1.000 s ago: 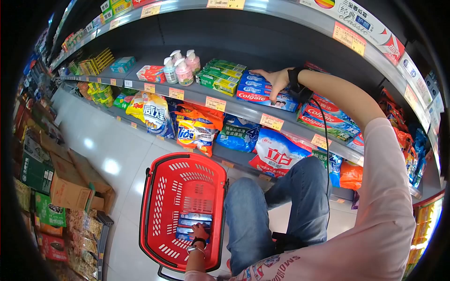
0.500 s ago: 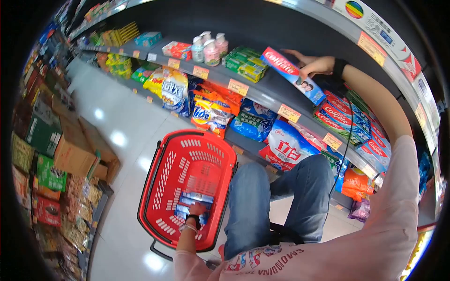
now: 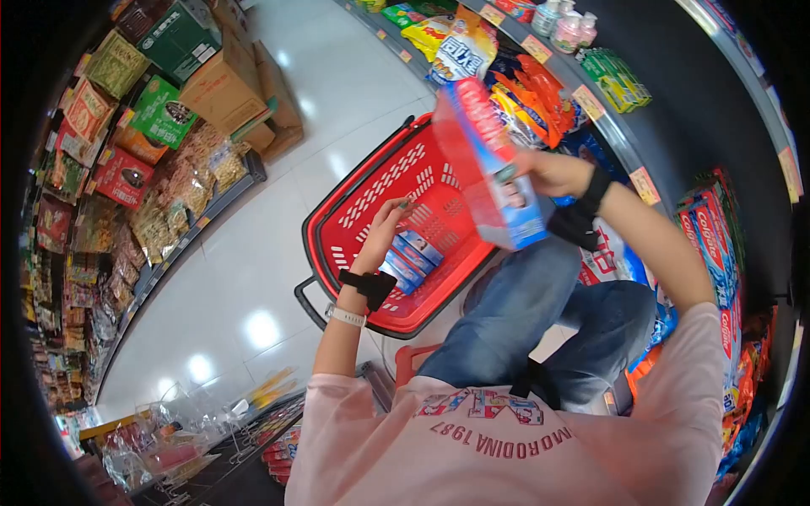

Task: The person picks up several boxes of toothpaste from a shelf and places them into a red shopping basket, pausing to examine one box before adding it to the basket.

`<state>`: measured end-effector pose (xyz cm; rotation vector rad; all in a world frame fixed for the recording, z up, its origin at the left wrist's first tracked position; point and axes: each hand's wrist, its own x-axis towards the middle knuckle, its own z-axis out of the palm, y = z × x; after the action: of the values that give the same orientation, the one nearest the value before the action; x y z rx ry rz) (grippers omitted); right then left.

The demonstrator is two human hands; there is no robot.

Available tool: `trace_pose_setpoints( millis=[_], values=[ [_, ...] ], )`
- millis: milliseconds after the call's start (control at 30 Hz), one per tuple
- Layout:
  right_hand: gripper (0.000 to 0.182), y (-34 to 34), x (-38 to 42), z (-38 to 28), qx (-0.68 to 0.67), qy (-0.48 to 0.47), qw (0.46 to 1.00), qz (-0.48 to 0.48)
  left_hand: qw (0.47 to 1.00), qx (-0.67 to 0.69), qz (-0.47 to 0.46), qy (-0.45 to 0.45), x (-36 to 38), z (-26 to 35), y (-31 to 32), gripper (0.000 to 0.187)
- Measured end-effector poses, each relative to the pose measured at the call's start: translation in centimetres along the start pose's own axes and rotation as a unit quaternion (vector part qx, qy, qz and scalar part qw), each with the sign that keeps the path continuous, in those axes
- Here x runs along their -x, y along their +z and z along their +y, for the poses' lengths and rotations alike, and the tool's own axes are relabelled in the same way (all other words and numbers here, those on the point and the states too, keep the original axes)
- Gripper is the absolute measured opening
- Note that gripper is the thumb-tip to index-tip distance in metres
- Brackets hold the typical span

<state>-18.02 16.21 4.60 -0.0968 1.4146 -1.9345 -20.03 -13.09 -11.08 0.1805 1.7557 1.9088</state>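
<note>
A long red, white and blue Colgate box is in the grip of my right hand, tilted over the right side of the red basket. My left hand is above the basket's left part, its fingers apart and nothing in them. Several blue and white boxes lie on the basket floor, just right of my left hand. The basket stands on the floor by my knees, its black handle folded to the rim.
On the right, a shelf holds pump bottles, green and yellow boxes and stacked Colgate boxes. Detergent bags sit below. Cardboard cartons and packaged food stand at the left.
My right hand has brought the Colgate box from the shelf to above the basket. My left hand has lifted off the boxes in the basket. The view has turned.
</note>
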Motion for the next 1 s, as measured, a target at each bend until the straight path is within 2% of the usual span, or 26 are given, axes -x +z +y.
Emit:
trace_pose_setpoints(
  millis=[33,100,133,200,233,267,300,333,400,433,467,500,567,633,667,700,767,800,833,900,933,1000],
  values=[
    [0.082,1.1,-2.4,0.9,0.016,0.001,0.999,-0.05,1.0,0.003,0.009,0.003,0.7,0.6,-0.4,0.034],
    [0.097,1.5,-6.9,3.8,0.074,0.019,0.997,0.01,0.987,-0.12,0.081,0.073,2.1,-0.1,-2.0,0.031],
    [0.107,1.0,-9.2,5.2,0.158,0.053,0.986,0.029,0.968,-0.193,0.132,0.085,3.2,-0.4,-2.8,0.03],
    [0.119,1.2,-12.5,8.1,0.12,0.075,0.99,0.022,0.903,-0.332,0.243,0.122,5.9,0.2,-3.5,0.026],
    [0.122,1.6,-13.6,9.1,0.117,0.068,0.991,0.018,0.886,-0.367,0.263,0.104,7.1,0.7,-4.4,0.035],
    [0.126,1.9,-14.2,9.4,0.155,0.104,0.981,0.048,0.815,-0.455,0.344,0.104,8.1,-0.1,-4.9,0.047],
    [0.128,0.3,-16.3,12.5,0.174,0.108,0.977,0.062,0.728,-0.535,0.416,0.102,8.8,-1.0,-5.3,0.061],
    [0.128,0.4,-16.9,13.1,0.203,0.144,0.966,0.071,0.726,-0.543,0.412,0.096,9.2,-2.5,-6.3,0.061],
    [0.129,0.0,-18.4,15.6,0.223,0.183,0.955,0.074,0.715,-0.534,0.449,-0.032,9.6,-5.4,-7.9,0.085],
    [0.129,-0.9,-19.7,18.2,0.311,0.183,0.927,0.102,0.714,-0.541,0.444,-0.037,9.4,-5.3,-7.9,0.085],
    [0.129,-1.0,-20.3,19.3,0.397,0.182,0.89,0.132,0.731,-0.541,0.403,-0.099,9.1,-5.2,-7.5,0.09],
    [0.129,-1.9,-20.9,19.7,0.391,0.185,0.892,0.134,0.745,-0.538,0.361,-0.159,8.6,-5.0,-7.3,0.094],
    [0.128,-2.7,-21.3,19.9,0.364,0.224,0.892,0.149,0.747,-0.547,0.347,-0.15,9.5,-5.8,-7.6,0.093],
    [0.122,-4.7,-24.5,25.2,0.46,0.319,0.825,0.081,0.739,-0.57,0.351,-0.072,9.0,-6.3,-7.9,0.092],
    [0.109,-4.5,-24.8,26.2,0.417,0.297,0.855,0.086,0.747,-0.564,0.339,-0.101,8.8,-5.2,-7.4,0.091],
    [0.1,-4.7,-24.7,29.6,0.458,0.14,0.872,0.098,0.75,-0.563,0.332,-0.106,8.4,-5.3,-7.1,0.091],
    [0.093,-3.5,-24.3,29.9,0.412,0.207,0.887,0.007,0.742,-0.562,0.354,-0.087,8.0,-5.5,-6.8,0.087],
    [0.09,-3.0,-23.6,30.0,0.404,0.233,0.883,0.046,0.732,-0.572,0.36,-0.077,7.7,-5.7,-6.6,0.086],
    [0.091,-3.6,-23.9,32.4,0.442,0.189,0.873,0.081,0.733,-0.573,0.358,-0.077,7.4,-5.9,-6.7,0.086],
    [0.089,-3.8,-23.2,32.3,0.506,0.198,0.828,0.136,0.752,-0.55,0.359,-0.053,6.1,-5.9,-6.9,0.087],
    [0.089,-3.6,-22.7,32.1,0.504,0.198,0.829,0.14,0.738,-0.57,0.354,-0.069,5.8,-5.4,-6.5,0.086],
    [0.079,-3.4,-21.9,31.5,0.548,0.216,0.793,0.156,0.737,-0.576,0.347,-0.07,5.2,-5.0,-6.2,0.086]
  ],
)
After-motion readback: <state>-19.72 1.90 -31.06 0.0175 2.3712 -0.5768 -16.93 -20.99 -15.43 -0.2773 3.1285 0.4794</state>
